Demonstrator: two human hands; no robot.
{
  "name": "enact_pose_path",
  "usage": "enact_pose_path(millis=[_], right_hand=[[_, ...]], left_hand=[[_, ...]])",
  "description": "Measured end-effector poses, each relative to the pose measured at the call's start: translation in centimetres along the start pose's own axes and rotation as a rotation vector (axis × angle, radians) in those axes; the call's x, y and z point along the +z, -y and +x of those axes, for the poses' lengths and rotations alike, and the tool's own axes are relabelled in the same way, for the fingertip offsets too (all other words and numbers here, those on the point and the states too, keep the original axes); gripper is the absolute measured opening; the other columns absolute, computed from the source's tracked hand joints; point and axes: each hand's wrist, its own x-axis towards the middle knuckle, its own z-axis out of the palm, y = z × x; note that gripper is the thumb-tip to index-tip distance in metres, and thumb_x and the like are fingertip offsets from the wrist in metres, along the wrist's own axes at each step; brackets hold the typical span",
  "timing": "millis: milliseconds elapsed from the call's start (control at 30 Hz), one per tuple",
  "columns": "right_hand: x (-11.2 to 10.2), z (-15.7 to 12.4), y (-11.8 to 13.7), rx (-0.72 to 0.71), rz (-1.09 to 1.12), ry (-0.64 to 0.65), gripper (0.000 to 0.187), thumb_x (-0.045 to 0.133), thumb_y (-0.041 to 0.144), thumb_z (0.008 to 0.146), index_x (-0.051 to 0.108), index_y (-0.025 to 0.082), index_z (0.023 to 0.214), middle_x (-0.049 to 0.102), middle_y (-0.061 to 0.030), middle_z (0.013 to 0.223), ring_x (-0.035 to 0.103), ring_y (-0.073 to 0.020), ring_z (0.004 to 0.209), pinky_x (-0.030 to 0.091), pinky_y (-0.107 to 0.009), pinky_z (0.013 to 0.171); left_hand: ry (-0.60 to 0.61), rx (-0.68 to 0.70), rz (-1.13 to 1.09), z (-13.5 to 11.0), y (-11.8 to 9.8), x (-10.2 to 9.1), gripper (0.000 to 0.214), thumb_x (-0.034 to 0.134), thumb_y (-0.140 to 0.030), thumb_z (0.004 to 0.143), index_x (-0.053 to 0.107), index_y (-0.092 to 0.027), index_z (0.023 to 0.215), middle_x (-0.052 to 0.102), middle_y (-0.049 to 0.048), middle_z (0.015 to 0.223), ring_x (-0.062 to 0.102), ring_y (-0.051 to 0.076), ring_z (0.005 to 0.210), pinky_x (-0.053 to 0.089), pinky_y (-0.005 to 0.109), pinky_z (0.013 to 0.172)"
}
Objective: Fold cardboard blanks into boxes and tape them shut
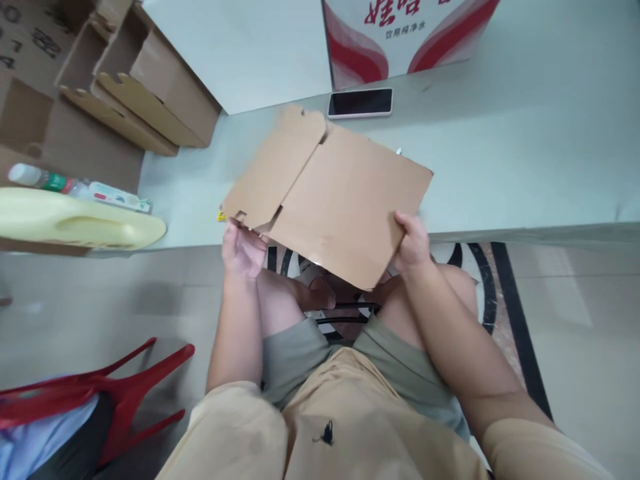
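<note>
A flat piece of brown cardboard (345, 193), creased and notched near its left side, is held up tilted over the table's front edge and my lap. My left hand (245, 250) grips its lower left corner, the fingers partly hidden beneath the sheet. At the right edge my right hand (413, 243) pinches the cardboard with the thumb on top and the other fingers underneath. A small yellow bit shows by the left corner, too little of it to name.
A phone (360, 103) lies behind the cardboard, before a white and red carton (407, 40). Folded cardboard boxes (150, 80) stand at the back left. A pale yellow bottle (80, 217) and a clear bottle (45, 179) lie at the left. A red chair (125, 393) stands lower left.
</note>
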Motion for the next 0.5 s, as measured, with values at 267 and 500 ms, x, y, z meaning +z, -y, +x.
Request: enact_pose_path(millis=[267, 500], right_hand=[[3.2, -0.7, -0.8, 0.059, -0.029, -0.003, 0.035, 0.084, 0.042, 0.056, 0.06, 0.019, 0.07, 0.061, 0.0022, 0.059, 0.052, -0.0097, 0.05, 0.043, -0.023, 0.046], [1.4, -3.1, 3.3, -0.005, -0.035, -0.111, 0.055, 0.086, 0.056, 0.054, 0.046, 0.02, 0.067, 0.035, 0.0129, 0.043, 0.02, 0.0005, 0.032, 0.018, -0.016, 0.033]], left_hand=[[-0.069, -0.053, -0.061, 5.0, 3.4, 3.5, 0.05, 0.087, -0.046, 0.06, 0.069, -0.021, 0.099, 0.075, 0.0049, 0.098, 0.072, 0.023, 0.097, 0.059, 0.032, 0.087], [0.163, -0.256, -0.323, 5.7, 3.8, 4.1, 0.059, 0.047, -0.074, 0.081, 0.068, -0.02, 0.093, 0.072, 0.0067, 0.085, 0.071, 0.019, 0.076, 0.058, 0.032, 0.07]])
